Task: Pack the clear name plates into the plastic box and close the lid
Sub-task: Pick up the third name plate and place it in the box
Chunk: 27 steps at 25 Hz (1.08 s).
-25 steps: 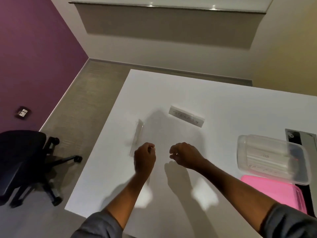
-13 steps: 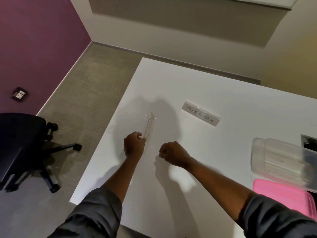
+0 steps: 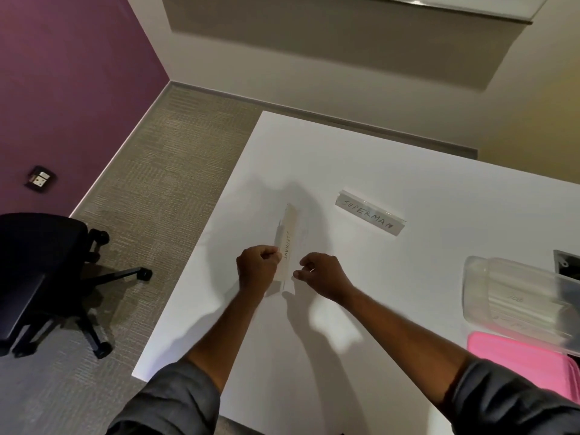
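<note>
A clear name plate with handwritten letters lies lengthwise near the left side of the white table. My left hand pinches its left edge. My right hand pinches its near right corner. A second clear name plate, lettered SUPERMAN, lies flat further back to the right, untouched. The clear plastic box stands at the right edge with name plates inside it. Its pink lid lies just in front of the box.
A black office chair stands on the carpet to the left of the table. A purple wall with a socket rises behind it. A dark panel is set in the table behind the box.
My left hand reached the near name plate and took hold of its edge. My right hand moved in and gripped its corner. The plate has tipped, its lettered face now showing.
</note>
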Tool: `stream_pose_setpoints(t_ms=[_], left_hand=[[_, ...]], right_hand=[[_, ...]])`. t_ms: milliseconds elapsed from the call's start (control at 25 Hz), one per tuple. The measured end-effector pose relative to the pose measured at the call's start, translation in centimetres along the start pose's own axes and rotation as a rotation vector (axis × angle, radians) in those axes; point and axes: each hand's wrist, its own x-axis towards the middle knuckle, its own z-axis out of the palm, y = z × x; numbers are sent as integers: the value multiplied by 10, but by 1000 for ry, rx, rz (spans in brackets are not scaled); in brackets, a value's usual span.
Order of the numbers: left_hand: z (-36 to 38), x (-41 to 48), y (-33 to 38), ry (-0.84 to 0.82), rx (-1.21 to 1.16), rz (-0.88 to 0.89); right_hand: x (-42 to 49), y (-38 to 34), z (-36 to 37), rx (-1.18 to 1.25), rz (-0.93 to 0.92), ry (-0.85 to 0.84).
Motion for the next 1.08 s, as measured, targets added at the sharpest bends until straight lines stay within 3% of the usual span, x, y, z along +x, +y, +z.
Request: stream_pose_setpoints(t_ms=[200, 440, 920, 1080], left_hand=[[15, -7, 23, -81, -419, -207], [31, -24, 56, -209, -747, -330], [23, -6, 101, -303, -792, -295], [12, 2, 117, -347, -681, -204]], right_hand=[[-5, 6, -15, 407, 146, 30], [-15, 11, -40, 459, 35, 35], [-42, 53, -109, 149, 1, 113], [-60, 74, -129, 95, 7, 127]])
